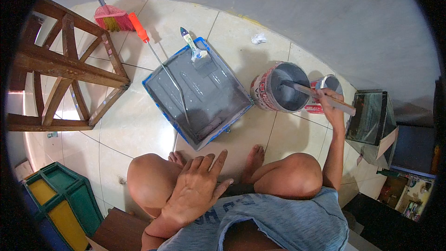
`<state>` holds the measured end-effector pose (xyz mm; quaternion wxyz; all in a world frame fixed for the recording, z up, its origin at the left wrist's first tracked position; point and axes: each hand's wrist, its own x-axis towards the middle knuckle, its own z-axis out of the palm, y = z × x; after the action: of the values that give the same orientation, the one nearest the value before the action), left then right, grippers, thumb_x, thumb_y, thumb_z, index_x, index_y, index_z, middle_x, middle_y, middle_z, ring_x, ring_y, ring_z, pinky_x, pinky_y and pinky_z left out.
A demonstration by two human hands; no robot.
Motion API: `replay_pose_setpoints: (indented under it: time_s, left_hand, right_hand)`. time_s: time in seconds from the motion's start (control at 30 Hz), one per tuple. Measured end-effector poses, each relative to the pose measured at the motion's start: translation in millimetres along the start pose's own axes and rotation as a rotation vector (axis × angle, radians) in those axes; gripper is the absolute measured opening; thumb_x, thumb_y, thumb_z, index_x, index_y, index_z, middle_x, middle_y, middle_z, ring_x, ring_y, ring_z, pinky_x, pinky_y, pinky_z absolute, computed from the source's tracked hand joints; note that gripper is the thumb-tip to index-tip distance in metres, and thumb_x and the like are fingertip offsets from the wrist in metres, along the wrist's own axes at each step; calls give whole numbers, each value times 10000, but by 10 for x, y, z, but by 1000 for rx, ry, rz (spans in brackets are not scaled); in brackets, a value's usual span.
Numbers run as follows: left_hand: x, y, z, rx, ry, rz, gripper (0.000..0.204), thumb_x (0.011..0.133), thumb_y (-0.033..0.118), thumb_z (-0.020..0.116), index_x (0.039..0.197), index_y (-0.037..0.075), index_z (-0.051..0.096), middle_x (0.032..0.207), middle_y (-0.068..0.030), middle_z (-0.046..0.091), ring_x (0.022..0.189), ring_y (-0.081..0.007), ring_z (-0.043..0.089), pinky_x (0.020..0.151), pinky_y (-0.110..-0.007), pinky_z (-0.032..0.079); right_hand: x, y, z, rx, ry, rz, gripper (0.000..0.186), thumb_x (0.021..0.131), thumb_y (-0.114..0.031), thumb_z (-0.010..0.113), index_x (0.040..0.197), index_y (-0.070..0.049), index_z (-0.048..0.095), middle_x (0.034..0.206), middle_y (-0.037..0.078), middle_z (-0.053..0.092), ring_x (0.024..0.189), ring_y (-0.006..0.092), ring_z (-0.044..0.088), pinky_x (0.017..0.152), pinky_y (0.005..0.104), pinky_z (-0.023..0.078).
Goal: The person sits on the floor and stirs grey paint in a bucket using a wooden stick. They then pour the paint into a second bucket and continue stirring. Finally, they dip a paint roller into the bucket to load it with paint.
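My right hand (331,107) is closed round a flat wooden stir stick (340,105). The stick's far end reaches into a round paint bucket (267,94), whose inside is coated with grey paint (290,95). My left hand (199,181) hangs over my knees, fingers stretched out, with nothing in it. In front of me a blue-rimmed paint tray (158,107) holds wet grey paint. A paint roller with an orange handle (138,28) leans in the tray, its roller (209,129) at the near end. Across the far edge rests a paintbrush (189,42) with grey-smeared bristles.
Behind the bucket stands a smaller red-and-white can (333,83). At left are a wooden trestle (69,72), a pink broom (112,17) and a green-and-yellow box (65,204). A glass tank (368,116) sits at right. Crumpled white material (259,38) lies by the grey wall (353,23).
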<state>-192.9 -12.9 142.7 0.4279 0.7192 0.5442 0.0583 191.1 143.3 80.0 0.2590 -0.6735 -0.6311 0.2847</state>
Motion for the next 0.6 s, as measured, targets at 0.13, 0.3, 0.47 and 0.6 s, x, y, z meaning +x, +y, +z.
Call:
replay_pose_setpoints:
  time_s: [0.13, 0.3, 0.47, 0.6]
  left_hand:
    - [1, -6, -5, 7, 8, 5, 619, 891, 375, 567, 1380, 52, 371, 1231, -200, 518, 1143, -405, 489, 1054, -541, 314]
    - [8, -15, -17, 20, 0, -10, 615, 895, 379, 559, 1380, 51, 373, 1238, -198, 517, 1146, -400, 490, 1064, -539, 302]
    - [19, -19, -8, 6, -6, 3, 612, 900, 386, 551, 1382, 54, 373, 1237, -197, 516, 1155, -399, 484, 1073, -535, 293]
    - [11, -23, -21, 20, 3, -8, 612, 899, 379, 555, 1384, 56, 371, 1235, -195, 518, 1148, -399, 489, 1072, -532, 297]
  right_hand:
    - [-20, -20, -27, 105, -193, 29, 227, 893, -180, 634, 886, 44, 673, 748, 98, 682, 648, 140, 666, 577, 255, 555]
    - [36, 16, -195, 104, -135, 40, 215, 909, -146, 604, 839, 47, 667, 713, 52, 647, 658, 101, 625, 575, 234, 505]
    - [64, 145, -34, 127, -112, 58, 194, 900, -134, 608, 907, 52, 662, 778, 99, 676, 642, 151, 654, 583, 277, 562]
    - [28, -45, -179, 148, -236, 124, 188, 904, -142, 603, 887, 34, 665, 744, 73, 662, 627, 121, 627, 568, 251, 523]
